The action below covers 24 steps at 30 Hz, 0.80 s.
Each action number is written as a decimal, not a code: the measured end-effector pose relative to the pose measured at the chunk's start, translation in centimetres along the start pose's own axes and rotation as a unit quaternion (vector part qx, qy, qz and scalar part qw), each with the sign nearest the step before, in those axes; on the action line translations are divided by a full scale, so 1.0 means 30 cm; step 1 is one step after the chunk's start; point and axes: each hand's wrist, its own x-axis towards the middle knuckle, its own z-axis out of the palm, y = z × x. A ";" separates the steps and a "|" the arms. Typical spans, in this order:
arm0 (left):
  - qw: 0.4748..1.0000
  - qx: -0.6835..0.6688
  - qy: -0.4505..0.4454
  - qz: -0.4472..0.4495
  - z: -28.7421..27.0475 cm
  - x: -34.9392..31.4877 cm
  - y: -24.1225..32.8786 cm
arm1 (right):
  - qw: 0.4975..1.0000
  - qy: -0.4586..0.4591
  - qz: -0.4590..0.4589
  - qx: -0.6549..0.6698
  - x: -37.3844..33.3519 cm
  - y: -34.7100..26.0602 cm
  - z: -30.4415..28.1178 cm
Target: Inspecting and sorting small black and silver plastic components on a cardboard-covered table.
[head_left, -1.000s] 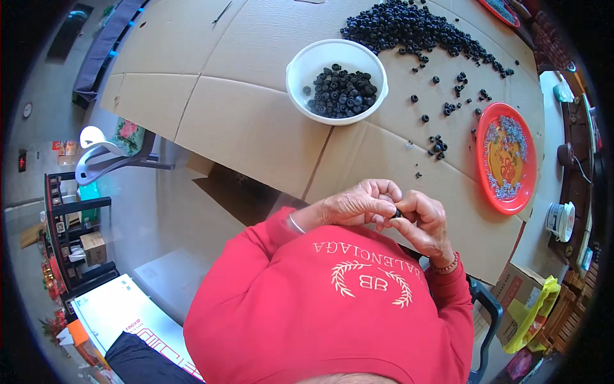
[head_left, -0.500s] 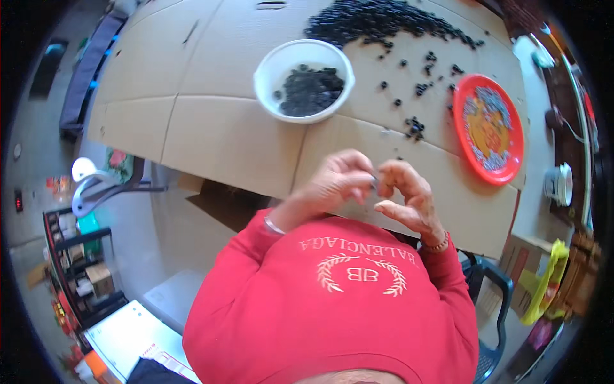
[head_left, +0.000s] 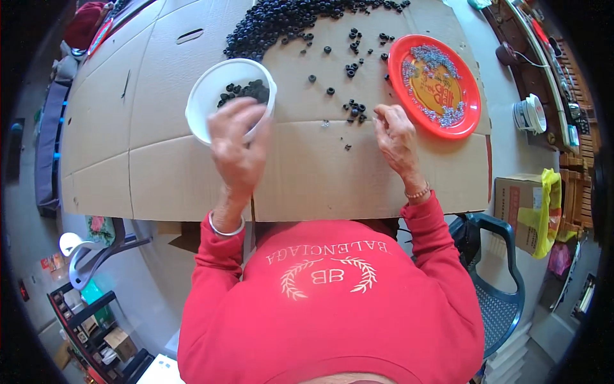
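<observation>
My left hand (head_left: 240, 147) is over the near right rim of a white plastic bowl (head_left: 201, 105); its fingers are smeared by motion. Inside the bowl lie small black ring-shaped parts (head_left: 256, 92). My right hand (head_left: 396, 136) rests low over the cardboard, its fingers curled and pressed together; whatever they hold, if anything, is hidden. Just left of it is a small cluster of black parts (head_left: 355, 112). To its upper right stands a red plate (head_left: 471, 105) with small silvery pieces (head_left: 430, 55) on it. A large heap of black parts (head_left: 268, 27) spreads along the far side.
Flattened cardboard (head_left: 173, 166) with creases covers the table. Single black parts lie scattered between heap and plate. A dark green plastic chair (head_left: 502, 307) is at the lower right, beside a carton (head_left: 517, 211) and a yellow bag (head_left: 549, 211). A white bucket (head_left: 531, 115) stands at the right.
My hands were together in front of my chest, with a small dark thing between them. Now they are apart, the left at the bowl, the right near the plate. The view has shifted.
</observation>
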 end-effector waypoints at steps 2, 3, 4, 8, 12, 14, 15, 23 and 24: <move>0.995 -0.058 -0.078 0.022 0.044 -0.055 0.043 | 0.998 -0.004 -0.056 -0.039 0.055 -0.003 0.029; 0.989 -0.103 -0.110 0.000 0.075 -0.085 0.062 | 0.997 -0.018 -0.041 -0.060 0.076 -0.001 0.047; 0.979 -0.147 -0.141 -0.021 0.106 -0.116 0.072 | 0.997 -0.017 -0.041 -0.062 0.082 0.003 0.064; 0.959 -0.199 -0.175 -0.100 0.192 -0.198 0.043 | 0.997 -0.070 0.006 -0.025 0.066 -0.020 0.119; 0.960 -0.187 -0.161 -0.130 0.224 -0.219 0.016 | 0.998 -0.029 -0.055 0.027 0.023 -0.032 0.127; 0.966 -0.178 -0.133 -0.130 0.233 -0.224 0.012 | 0.996 -0.001 -0.069 0.057 -0.004 -0.022 0.128; 0.966 -0.177 -0.133 -0.131 0.235 -0.225 0.011 | 0.996 0.024 -0.024 0.082 -0.018 -0.023 0.127; 0.966 -0.171 -0.106 -0.161 0.259 -0.229 -0.006 | 0.993 0.075 -0.004 0.086 -0.034 -0.010 0.132; 0.966 -0.172 -0.107 -0.161 0.264 -0.230 -0.010 | 0.993 0.076 -0.003 0.085 -0.034 -0.015 0.137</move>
